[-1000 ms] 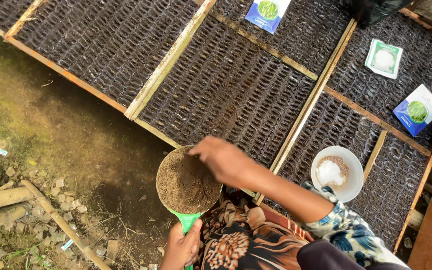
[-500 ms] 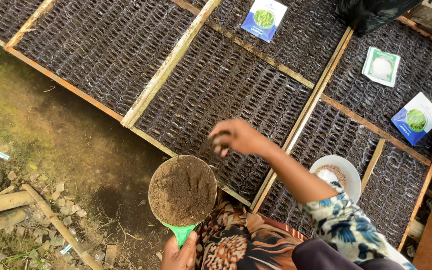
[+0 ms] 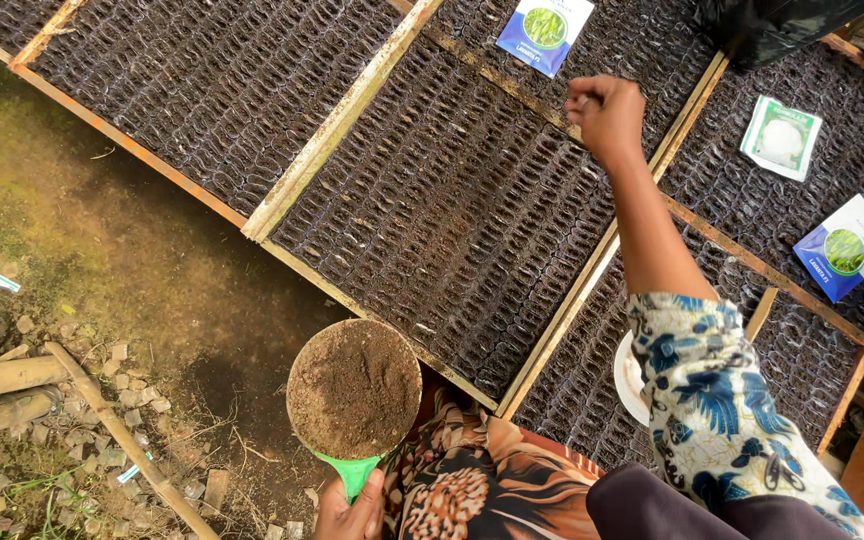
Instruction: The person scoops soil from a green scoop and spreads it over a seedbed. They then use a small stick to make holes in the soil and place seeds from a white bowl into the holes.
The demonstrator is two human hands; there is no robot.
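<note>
My left hand [image 3: 350,512] grips the green handle of a round scoop [image 3: 354,388] heaped with brown soil, held low at the near edge of the seedling trays. My right hand [image 3: 607,112] is stretched far out over the dark seedling tray [image 3: 452,210], fingers pinched together near its far wooden rail, as if holding a pinch of soil; what is in the fingers is too small to see. My patterned sleeve [image 3: 722,400] covers the forearm.
Wooden-framed trays of small dark cells fill the upper view. Seed packets lie on them: a blue one [image 3: 544,30], a white-green one [image 3: 780,137], another blue one [image 3: 845,248]. A white bowl [image 3: 629,380] sits partly hidden under my arm. Muddy ground, bamboo poles [image 3: 12,390] at left.
My right hand left the soil scoop and reached up and away across the tray to its far rail. The scoop stayed low in my left hand.
</note>
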